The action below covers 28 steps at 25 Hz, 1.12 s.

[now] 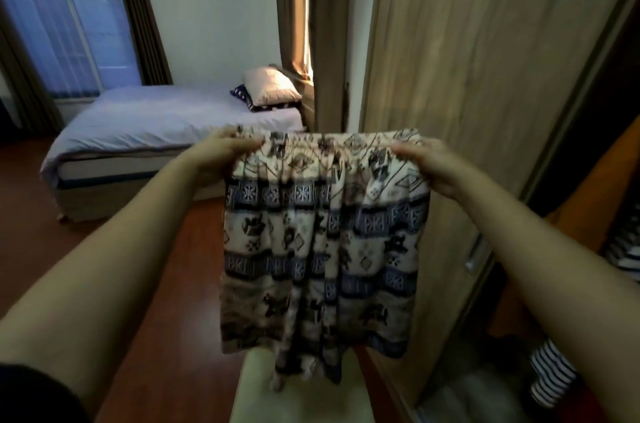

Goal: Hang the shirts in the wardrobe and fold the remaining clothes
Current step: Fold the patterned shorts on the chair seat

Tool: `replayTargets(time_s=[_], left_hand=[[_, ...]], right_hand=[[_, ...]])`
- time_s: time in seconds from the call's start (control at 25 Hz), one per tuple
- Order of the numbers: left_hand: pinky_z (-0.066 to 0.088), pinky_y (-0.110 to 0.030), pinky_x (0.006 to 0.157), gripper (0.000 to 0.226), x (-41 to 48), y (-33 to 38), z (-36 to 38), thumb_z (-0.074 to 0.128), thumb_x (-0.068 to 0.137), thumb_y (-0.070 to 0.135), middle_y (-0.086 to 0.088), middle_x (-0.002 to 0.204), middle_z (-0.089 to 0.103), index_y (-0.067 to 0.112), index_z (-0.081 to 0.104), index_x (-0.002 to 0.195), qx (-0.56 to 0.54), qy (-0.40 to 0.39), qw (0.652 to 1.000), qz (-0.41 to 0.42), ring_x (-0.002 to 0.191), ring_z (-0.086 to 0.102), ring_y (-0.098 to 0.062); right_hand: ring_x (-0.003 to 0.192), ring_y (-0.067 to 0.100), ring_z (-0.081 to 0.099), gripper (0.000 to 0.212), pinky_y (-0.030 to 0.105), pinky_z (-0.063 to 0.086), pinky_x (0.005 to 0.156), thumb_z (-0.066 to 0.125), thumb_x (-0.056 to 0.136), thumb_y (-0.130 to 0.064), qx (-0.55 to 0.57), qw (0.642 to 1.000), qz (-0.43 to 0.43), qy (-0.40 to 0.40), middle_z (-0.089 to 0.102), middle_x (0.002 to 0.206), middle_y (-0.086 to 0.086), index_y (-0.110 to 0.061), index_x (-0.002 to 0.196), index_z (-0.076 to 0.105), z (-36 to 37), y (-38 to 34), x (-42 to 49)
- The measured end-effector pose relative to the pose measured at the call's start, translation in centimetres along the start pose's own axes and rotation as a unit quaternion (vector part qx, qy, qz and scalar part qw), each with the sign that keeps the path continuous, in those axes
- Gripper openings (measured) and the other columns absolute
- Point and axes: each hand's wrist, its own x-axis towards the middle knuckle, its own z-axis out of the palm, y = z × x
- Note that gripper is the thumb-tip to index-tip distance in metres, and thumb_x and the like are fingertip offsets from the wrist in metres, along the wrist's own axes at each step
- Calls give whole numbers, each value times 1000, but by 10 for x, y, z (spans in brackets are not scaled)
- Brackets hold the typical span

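Note:
A cream, blue and black patterned garment (322, 242) hangs in the air in front of me, held up by its top edge. My left hand (221, 155) grips the top left corner and my right hand (429, 162) grips the top right corner. Its lower hem dangles just above a pale padded seat (249, 395) below. The open wardrobe (588, 180) stands at the right, with a black-and-white striped garment (550, 374) hanging low inside it.
A light wooden wardrobe door (467, 58) stands right behind the garment. A bed (156, 124) with white sheets and pillows (270, 86) lies at the back left, under a window (69, 17) with brown curtains. The floor (166, 284) is reddish wood.

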Motion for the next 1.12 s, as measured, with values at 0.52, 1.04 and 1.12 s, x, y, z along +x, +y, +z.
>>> replayTargets(time_s=[0.52, 1.04, 1.12], left_hand=[[58, -33, 76, 18, -25, 19, 106, 62, 89, 17, -10, 95, 72, 10, 66, 105, 46, -11, 987, 154, 86, 70, -19], [44, -17, 65, 27, -37, 7, 42, 60, 69, 21, 16, 82, 59, 27, 56, 94, 194, -85, 949, 234, 69, 52, 1], [47, -14, 69, 41, -41, 6, 40, 54, 72, 27, 26, 108, 56, 41, 52, 110, 240, -70, 934, 256, 73, 52, 2]], right_hand=[[129, 25, 41, 90, 36, 34, 104, -3, 87, -67, 183, 975, -20, -127, 48, 137, 2, -9, 138, 42, 61, -16, -18], [91, 12, 68, 62, 34, 56, 82, 74, 77, -23, -156, 941, -297, -45, 65, 108, 1, -44, 124, 40, 37, 16, -14], [93, 11, 67, 52, 41, 56, 83, 68, 80, -36, -255, 904, -335, -78, 66, 109, -1, -41, 126, 45, 33, 14, -11]])
